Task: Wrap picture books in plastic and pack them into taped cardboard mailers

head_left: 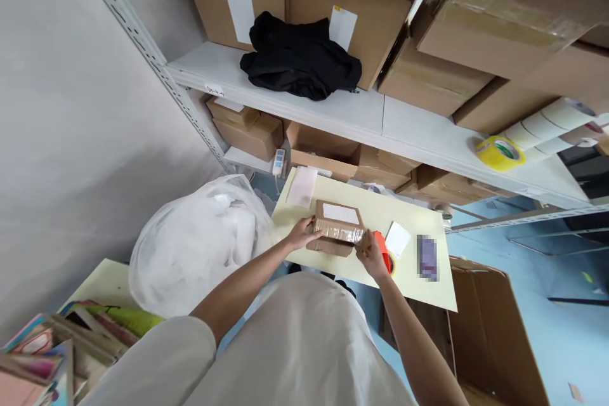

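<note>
A small cardboard box with a white label on top sits at the table's near edge, and shiny clear tape runs across its near side. My left hand grips the left end of this box, thumb along the near side. At the right end, my right hand has its fingers curled in against the box's corner. A red tape dispenser with a roll of tape lies beside my right hand, partly hidden behind it.
The pale table also bears a white card, a pinkish sheet and a blurred purple item. A large white plastic bag stands left. Behind is a shelf with cartons, black cloth and yellow tape. An open carton stands right.
</note>
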A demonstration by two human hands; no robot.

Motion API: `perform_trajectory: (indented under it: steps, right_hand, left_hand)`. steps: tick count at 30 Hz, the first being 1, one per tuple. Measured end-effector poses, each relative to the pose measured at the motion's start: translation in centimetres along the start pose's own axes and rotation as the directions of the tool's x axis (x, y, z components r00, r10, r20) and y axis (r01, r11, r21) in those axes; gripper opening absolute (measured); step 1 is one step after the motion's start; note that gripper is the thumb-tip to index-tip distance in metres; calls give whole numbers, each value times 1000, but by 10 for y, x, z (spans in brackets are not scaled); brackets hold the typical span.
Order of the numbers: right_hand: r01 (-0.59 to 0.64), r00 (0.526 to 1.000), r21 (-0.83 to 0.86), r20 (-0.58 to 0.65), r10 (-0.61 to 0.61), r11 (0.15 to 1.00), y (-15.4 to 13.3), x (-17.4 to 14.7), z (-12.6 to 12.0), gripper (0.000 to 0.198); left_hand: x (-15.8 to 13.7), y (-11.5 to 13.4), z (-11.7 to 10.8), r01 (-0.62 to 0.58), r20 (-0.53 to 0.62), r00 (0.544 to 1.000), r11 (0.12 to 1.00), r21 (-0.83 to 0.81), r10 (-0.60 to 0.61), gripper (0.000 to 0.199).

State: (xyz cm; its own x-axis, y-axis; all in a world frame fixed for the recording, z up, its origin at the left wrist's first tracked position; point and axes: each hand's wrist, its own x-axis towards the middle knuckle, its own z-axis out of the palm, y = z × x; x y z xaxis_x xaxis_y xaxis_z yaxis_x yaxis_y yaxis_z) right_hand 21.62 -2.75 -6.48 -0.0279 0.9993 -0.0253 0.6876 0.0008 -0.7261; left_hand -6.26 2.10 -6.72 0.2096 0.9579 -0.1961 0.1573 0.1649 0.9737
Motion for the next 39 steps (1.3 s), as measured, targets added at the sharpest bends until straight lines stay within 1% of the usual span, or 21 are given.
perform_trajectory:
  steps: [3, 5, 7, 10, 12, 14, 15, 16, 18, 19, 21, 22, 23, 26, 28, 30, 33, 35, 36, 37, 39]
  right_hand:
    - [-85, 995, 107, -32, 89, 991, -12, 4, -15, 80]
    - [-124, 989, 90, -74, 130, 988, -20, 5, -21, 79]
    - [-157, 980, 69, -110, 164, 985, -27, 6, -22, 72]
    - [-208, 964, 75, -156, 217, 975, -30, 5, -16, 58]
    - [-216, 952, 19, -219, 215, 976, -30, 3, -11, 50]
    - [-179, 946, -140, -296, 131, 974, -30, -1, -7, 39]
    - [-144, 951, -250, -304, 63, 957, -32, -2, -6, 31]
    - [-91, 962, -361, -271, -11, 928, -33, -2, -6, 25]
    - [69, 987, -524, -85, -133, 849, -38, -1, -9, 22]
    - [164, 984, -560, 41, -171, 812, -41, 2, -12, 23]
    - [317, 946, -564, 248, -209, 762, -44, 11, -20, 21]
    - [353, 929, -558, 306, -209, 751, -45, 16, -23, 22]
    - [361, 922, -554, 335, -195, 750, -44, 22, -27, 32]
    - [290, 924, -522, 370, -94, 802, -35, 37, -34, 85]
    - [241, 910, -456, 414, -36, 857, -25, 43, -35, 108]
    - [206, 898, -385, 439, -18, 900, -16, 48, -33, 118]
    - [181, 915, -329, 402, -36, 927, -6, 54, -27, 119]
    - [182, 928, -318, 368, -55, 930, -3, 58, -21, 115]
    - [183, 933, -319, 354, -62, 930, -2, 59, -18, 112]
    - [183, 937, -321, 342, -67, 929, -2, 60, -16, 110]
    - [178, 945, -328, 320, -68, 928, -4, 60, -12, 108]
  left_hand:
    - [6, 6, -4, 23, -13, 1000, 999, 46, -23, 82]
    - [10, 7, -3, 45, -24, 999, 997, 66, -43, 88]
    - [13, 6, 0, 71, -45, 997, 993, 91, -67, 89]
    - [14, 0, 4, 116, -73, 992, 984, 138, -107, 82]
    - [13, -4, 6, 129, -130, 986, 976, 175, -107, 72]
    - [11, -6, 6, 106, -224, 973, 969, 224, -55, 57]
    - [10, -6, 6, 77, -266, 964, 962, 263, -4, 49]
    - [9, -5, 5, 36, -285, 957, 948, 315, 58, 41]
    - [7, -3, 4, -66, -231, 955, 895, 441, 184, 25]
    - [7, -1, 2, -122, -159, 961, 862, 493, 227, 21]
    - [6, 1, 0, -203, -18, 967, 815, 543, 253, 24]
    - [6, 1, -1, -212, 19, 970, 810, 546, 241, 30]
    - [6, 1, -2, -202, 33, 975, 816, 541, 220, 38]
    - [6, -4, -5, -148, 51, 989, 861, 486, 142, 55]
    - [6, -8, -6, -139, 100, 989, 896, 421, 106, 64]
    - [4, -11, -5, -116, 128, 989, 922, 368, 73, 70]
    - [4, -14, -6, -80, 117, 992, 932, 354, 41, 70]
    - [10, -16, -14, -51, 37, 999, 922, 384, 40, 63]
    - [15, -18, -20, -14, -44, 998, 913, 408, 34, 58]
    - [23, -20, -28, 43, -141, 990, 899, 435, 22, 54]
    - [44, -25, -45, 185, -335, 942, 857, 481, -15, 52]
